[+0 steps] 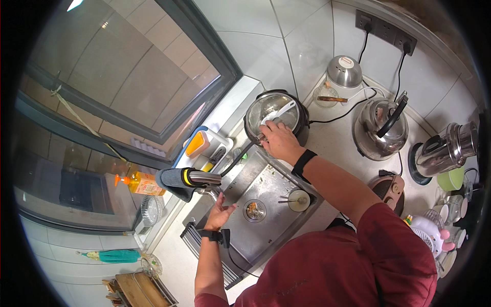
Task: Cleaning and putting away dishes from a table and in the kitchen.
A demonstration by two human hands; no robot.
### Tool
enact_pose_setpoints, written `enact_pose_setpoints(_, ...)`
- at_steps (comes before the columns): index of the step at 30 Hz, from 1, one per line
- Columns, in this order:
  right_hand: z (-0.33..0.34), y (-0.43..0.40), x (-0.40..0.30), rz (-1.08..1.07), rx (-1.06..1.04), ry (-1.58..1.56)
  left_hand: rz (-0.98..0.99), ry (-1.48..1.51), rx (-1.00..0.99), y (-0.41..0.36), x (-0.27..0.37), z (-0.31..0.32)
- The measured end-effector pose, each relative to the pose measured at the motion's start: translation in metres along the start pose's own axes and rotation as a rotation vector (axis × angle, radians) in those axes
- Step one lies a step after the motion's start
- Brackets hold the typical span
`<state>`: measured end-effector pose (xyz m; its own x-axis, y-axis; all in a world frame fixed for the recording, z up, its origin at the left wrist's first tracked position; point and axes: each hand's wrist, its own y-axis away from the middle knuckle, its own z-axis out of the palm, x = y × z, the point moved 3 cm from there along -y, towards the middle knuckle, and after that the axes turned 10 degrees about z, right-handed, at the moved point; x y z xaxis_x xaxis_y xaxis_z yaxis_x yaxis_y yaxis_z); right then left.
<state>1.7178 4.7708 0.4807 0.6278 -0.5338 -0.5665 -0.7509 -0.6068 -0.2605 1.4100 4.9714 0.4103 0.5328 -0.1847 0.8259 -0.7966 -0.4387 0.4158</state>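
Observation:
My right hand (282,142) grips the metal spray head (261,137) of a pull-out faucet. Its black hose (238,158) stretches from the faucet spout (207,177). The head is at the near rim of a round electric cooker (303,119), where a white ladle (284,110) lies. My left hand (220,214), fingers apart, is raised beside the faucet lever (210,192); whether the fingertips touch it is unclear. Below is the stainless steel sink (245,238), with food scraps in its drain strainer (254,211) and a small bowl (298,200) holding a spoon.
A grey cloth (174,184) wraps the faucet. An orange soap bottle (144,184) and a sponge holder (197,145) line the window side. A roll-up drying rack (209,255) spans the sink's left end. To the right stand a kettle (379,130) and a steel appliance (441,153).

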Motion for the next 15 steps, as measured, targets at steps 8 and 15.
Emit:
enact_pose_setpoints(8, -0.0017, 0.0004, -0.002, 0.002, 0.023, 0.006, 0.027, -0.029, 0.025, 0.0011, -0.0024, 0.0006)
enact_pose_setpoints(15, -0.0019, -0.001, -0.0029, 0.006, -0.028, 0.016, 0.049, -0.038, 0.03, 0.0031, -0.0038, 0.0021)
